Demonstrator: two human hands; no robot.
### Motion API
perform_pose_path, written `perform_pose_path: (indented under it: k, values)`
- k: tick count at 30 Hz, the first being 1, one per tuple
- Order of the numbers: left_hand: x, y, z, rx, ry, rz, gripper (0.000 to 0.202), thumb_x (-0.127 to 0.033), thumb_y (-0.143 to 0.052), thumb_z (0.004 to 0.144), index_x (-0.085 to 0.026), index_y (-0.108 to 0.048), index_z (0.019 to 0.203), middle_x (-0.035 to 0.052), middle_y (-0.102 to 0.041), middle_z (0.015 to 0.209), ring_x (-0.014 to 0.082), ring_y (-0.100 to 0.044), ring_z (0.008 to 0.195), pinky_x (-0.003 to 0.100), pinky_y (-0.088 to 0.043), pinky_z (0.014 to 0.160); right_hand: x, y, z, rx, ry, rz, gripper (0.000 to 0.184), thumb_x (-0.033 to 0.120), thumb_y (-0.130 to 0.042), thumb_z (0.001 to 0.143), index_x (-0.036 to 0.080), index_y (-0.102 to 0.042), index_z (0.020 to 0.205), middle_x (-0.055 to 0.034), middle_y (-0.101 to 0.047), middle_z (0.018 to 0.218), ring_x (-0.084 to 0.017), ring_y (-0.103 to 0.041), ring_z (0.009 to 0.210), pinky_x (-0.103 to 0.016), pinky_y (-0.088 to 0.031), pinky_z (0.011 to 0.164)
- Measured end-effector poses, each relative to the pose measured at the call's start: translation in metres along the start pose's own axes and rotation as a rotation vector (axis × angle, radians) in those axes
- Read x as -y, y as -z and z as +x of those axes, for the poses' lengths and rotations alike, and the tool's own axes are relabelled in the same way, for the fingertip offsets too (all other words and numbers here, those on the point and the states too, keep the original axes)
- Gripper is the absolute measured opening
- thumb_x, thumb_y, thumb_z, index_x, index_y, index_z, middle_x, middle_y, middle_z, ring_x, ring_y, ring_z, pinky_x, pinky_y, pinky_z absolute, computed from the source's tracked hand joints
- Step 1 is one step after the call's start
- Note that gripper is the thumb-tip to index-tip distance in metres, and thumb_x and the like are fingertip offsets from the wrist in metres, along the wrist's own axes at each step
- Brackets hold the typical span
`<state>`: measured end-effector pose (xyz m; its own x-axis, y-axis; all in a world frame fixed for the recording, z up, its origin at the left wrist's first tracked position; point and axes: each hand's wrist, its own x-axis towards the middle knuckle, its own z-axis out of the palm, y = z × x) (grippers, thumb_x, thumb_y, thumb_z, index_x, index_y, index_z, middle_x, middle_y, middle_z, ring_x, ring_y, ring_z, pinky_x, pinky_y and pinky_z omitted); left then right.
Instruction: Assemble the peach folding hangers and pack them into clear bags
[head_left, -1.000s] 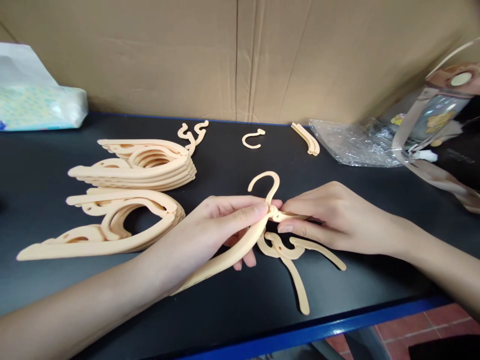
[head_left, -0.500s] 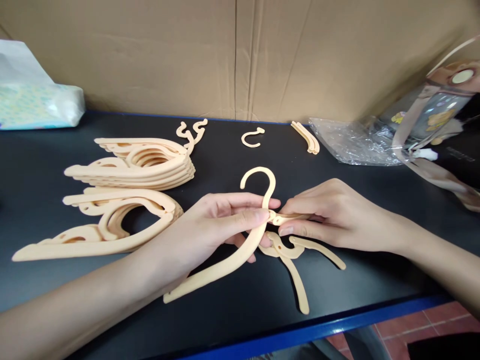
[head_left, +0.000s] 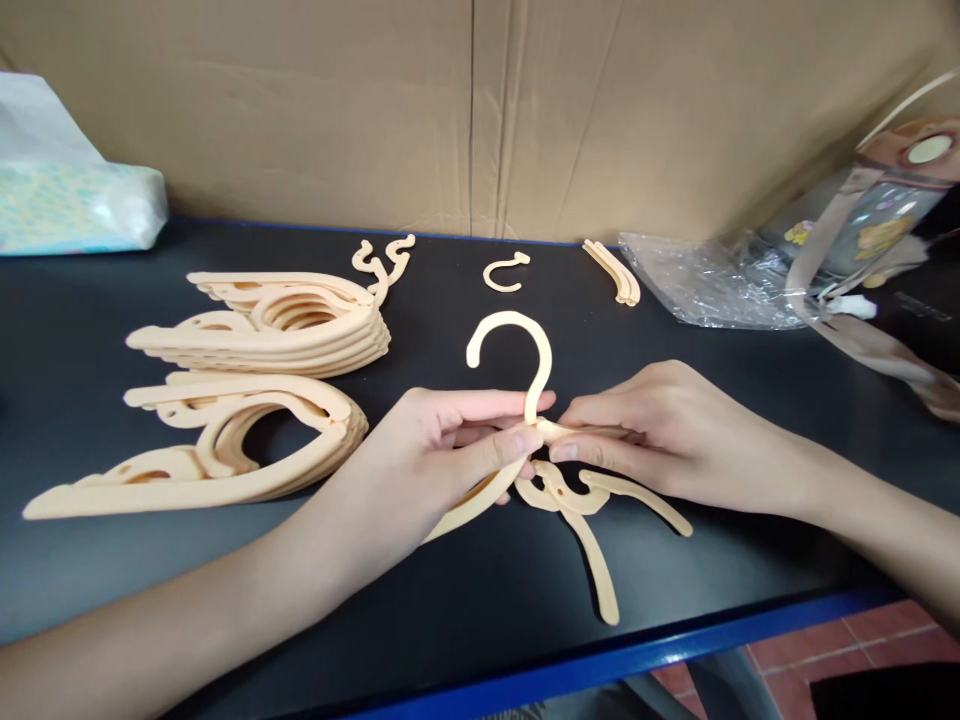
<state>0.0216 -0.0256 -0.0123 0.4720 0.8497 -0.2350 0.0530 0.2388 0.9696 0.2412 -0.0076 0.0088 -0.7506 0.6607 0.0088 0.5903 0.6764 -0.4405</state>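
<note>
Pinched between the thumb and fingers of my left hand (head_left: 457,440) is a cream plastic hanger, its hook (head_left: 546,355) standing upright above the fingers. A curved hanger arm (head_left: 476,512) slopes down-left beneath that hand. My right hand (head_left: 667,430) grips another cream hanger arm (head_left: 559,431), whose end meets the base of the hook at my left thumb; its far part is hidden in my fingers. Just below both hands, on the black table, lie a looped cream piece (head_left: 556,490) and two slim curved arms (head_left: 592,570).
Two stacks of folded cream hangers (head_left: 315,355) lie at left. Behind are small hooked pieces (head_left: 386,275), a loose hook (head_left: 501,272), several slim strips (head_left: 613,272) and a clear plastic bag (head_left: 690,285). A tissue pack (head_left: 82,205) and a strapped bottle (head_left: 862,220) flank the cardboard wall (head_left: 300,120).
The held hanger has turned: its hook looks larger and reaches higher, and the left arm now points more away under my left hand. My right hand has barely moved.
</note>
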Motion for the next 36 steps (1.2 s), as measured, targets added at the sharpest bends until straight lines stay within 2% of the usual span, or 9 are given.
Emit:
perform_pose_path:
  k: [3,7,9,13,18,27,31,33,36]
  values:
    - [0.001,-0.004,-0.001,-0.009,-0.061,0.119,0.022,-0.031,-0.064,0.091,-0.024,-0.076,0.108,-0.0042,-0.071,0.075,0.0097,-0.064,0.07,0.015,-0.051,0.062,-0.001,-0.002,0.002,-0.024,-0.087,0.029,0.044,0.047,-0.043,0.101,0.019,-0.065,0.076,0.0056,-0.038,0.052,-0.008,-0.03,0.045,-0.026,-0.021,0.047]
    - [0.006,-0.006,0.0,-0.04,-0.086,0.251,0.047,-0.034,-0.055,0.094,-0.023,-0.055,0.14,0.0011,-0.074,0.098,0.0133,-0.067,0.073,0.02,-0.053,0.054,-0.016,0.004,0.004,-0.209,-0.279,0.081,0.033,0.051,-0.049,0.097,0.022,-0.06,0.087,0.0077,-0.047,0.051,-0.009,-0.035,0.046,-0.024,-0.026,0.047]
    - [0.008,-0.005,0.0,-0.111,-0.144,0.373,0.052,-0.036,-0.054,0.094,-0.025,-0.048,0.144,0.002,-0.074,0.109,0.0148,-0.068,0.081,0.023,-0.056,0.064,-0.028,0.009,0.005,-0.284,-0.33,0.083,0.033,0.053,-0.051,0.095,0.022,-0.057,0.084,0.007,-0.051,0.053,-0.01,-0.041,0.048,-0.024,-0.03,0.05]
    - [0.011,0.002,0.001,-0.268,-0.34,0.688,0.043,-0.03,-0.053,0.095,-0.025,-0.056,0.137,0.0021,-0.068,0.117,0.0186,-0.063,0.105,0.034,-0.051,0.095,-0.042,0.016,0.005,-0.376,-0.412,-0.134,0.033,0.046,-0.055,0.094,0.021,-0.052,0.072,0.0042,-0.052,0.058,-0.011,-0.044,0.053,-0.026,-0.031,0.054]
    - [0.014,0.007,0.003,-0.307,-0.419,0.94,0.045,-0.029,-0.049,0.096,-0.018,-0.052,0.14,0.006,-0.064,0.119,0.0232,-0.054,0.113,0.041,-0.047,0.1,-0.045,0.016,0.007,-0.353,-0.522,-0.31,0.03,0.04,-0.054,0.094,0.021,-0.05,0.07,0.0007,-0.057,0.066,-0.014,-0.048,0.059,-0.028,-0.032,0.058]
    - [0.02,0.004,-0.002,-0.119,-0.462,1.122,0.056,-0.015,-0.033,0.096,-0.013,-0.032,0.151,0.0116,-0.055,0.139,0.0241,-0.05,0.126,0.046,-0.044,0.105,-0.055,0.018,0.005,-0.198,-0.683,-0.613,0.033,0.043,-0.047,0.096,0.021,-0.056,0.074,-0.0033,-0.065,0.077,-0.02,-0.057,0.067,-0.029,-0.029,0.055]
    - [0.017,0.003,-0.004,-0.081,-0.52,1.146,0.054,-0.01,-0.032,0.093,-0.01,-0.036,0.147,0.0108,-0.054,0.142,0.0218,-0.045,0.132,0.042,-0.04,0.11,-0.046,0.02,0.001,-0.268,-0.596,-0.76,0.025,0.037,-0.05,0.096,0.017,-0.063,0.089,-0.0111,-0.069,0.094,-0.028,-0.064,0.088,-0.031,-0.03,0.056]
    - [0.015,0.002,-0.004,-0.081,-0.543,1.153,0.052,-0.007,-0.032,0.092,-0.011,-0.04,0.143,0.0099,-0.054,0.141,0.0211,-0.046,0.131,0.04,-0.04,0.109,-0.034,0.021,-0.002,-0.281,-0.404,-0.677,0.023,0.035,-0.051,0.096,0.017,-0.064,0.09,-0.01,-0.068,0.094,-0.026,-0.063,0.089,-0.031,-0.035,0.06]
    - [0.013,0.002,-0.005,-0.092,-0.551,1.153,0.046,-0.006,-0.035,0.09,-0.012,-0.046,0.134,0.0089,-0.057,0.133,0.0219,-0.049,0.123,0.04,-0.043,0.104,-0.01,0.018,-0.007,-0.067,-0.011,-0.303,0.023,0.041,-0.055,0.096,0.02,-0.064,0.09,-0.0041,-0.066,0.091,-0.019,-0.062,0.082,-0.029,-0.041,0.068]
